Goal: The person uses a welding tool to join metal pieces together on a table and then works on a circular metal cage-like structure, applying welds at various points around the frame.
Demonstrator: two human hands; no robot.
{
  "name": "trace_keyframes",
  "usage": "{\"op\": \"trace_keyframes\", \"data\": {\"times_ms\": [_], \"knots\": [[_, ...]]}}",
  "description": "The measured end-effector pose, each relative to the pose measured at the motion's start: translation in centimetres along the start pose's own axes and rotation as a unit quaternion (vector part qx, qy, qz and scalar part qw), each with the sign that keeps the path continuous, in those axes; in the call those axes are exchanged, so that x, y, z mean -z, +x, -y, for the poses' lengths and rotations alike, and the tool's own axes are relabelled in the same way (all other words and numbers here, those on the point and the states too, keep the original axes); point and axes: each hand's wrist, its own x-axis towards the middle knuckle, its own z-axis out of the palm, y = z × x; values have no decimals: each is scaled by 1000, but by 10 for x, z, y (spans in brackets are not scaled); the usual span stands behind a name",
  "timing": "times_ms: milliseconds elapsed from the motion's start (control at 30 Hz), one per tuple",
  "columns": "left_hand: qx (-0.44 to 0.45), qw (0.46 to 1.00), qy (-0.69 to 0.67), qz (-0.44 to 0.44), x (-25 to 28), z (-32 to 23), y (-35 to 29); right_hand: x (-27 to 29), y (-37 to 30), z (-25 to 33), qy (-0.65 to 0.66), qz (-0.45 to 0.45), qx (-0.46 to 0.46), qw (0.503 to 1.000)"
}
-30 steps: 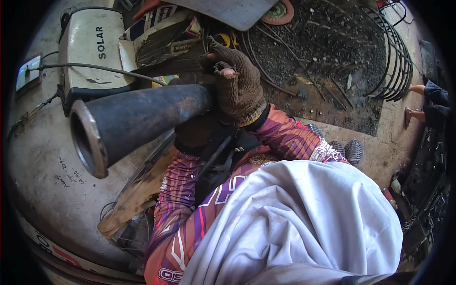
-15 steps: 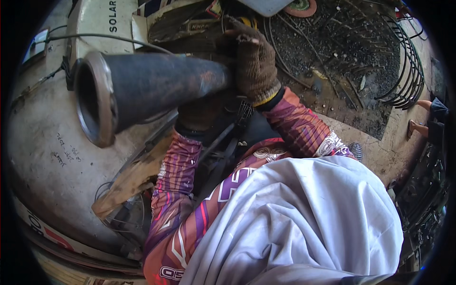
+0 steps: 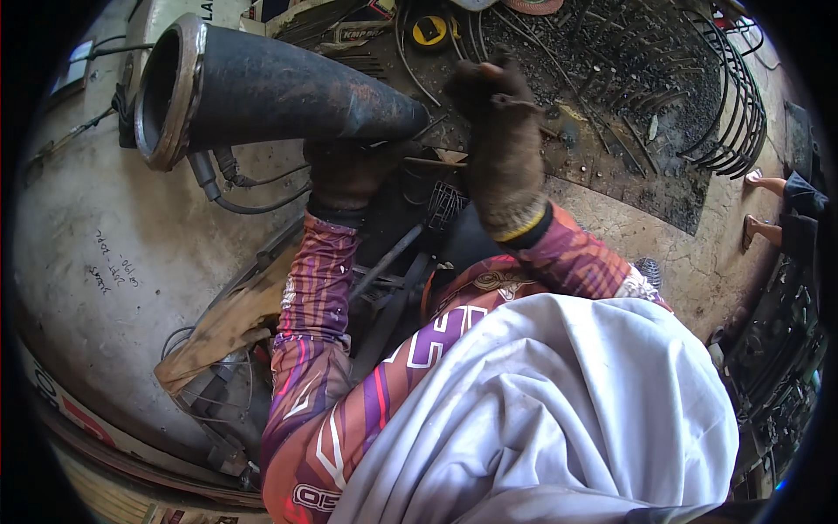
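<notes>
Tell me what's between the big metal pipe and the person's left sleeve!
The brown-gloved left hand and a black cuff lie between the metal pipe and patterned sleeve; the head view shows this.

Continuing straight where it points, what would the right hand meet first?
The right hand would likely meet the thin dark rods first, unless it passes above them; depth is unclear.

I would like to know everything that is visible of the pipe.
The pipe looks like dark, scuffed metal, with brownish marks toward its right end. Its left end is open, with a thick, paler, uneven rim. In this view it runs nearly crosswise, narrowing rightward. The left hand meets its underside; the right hand is apart.
</notes>
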Motion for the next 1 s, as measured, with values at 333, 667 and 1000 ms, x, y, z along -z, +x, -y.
{"op": "trace_keyframes", "data": {"times_ms": [333,667,1000], "knots": [[-55,985,166,-16,-1,14,-9,-53,29,-31,106,-65,4,992],[-82,956,267,93,-7,31,-10,-45,38,-21,67,44,-75,994],[-11,980,199,-1,-5,-15,-18,-43,34,-24,63,19,-103,993]]}}
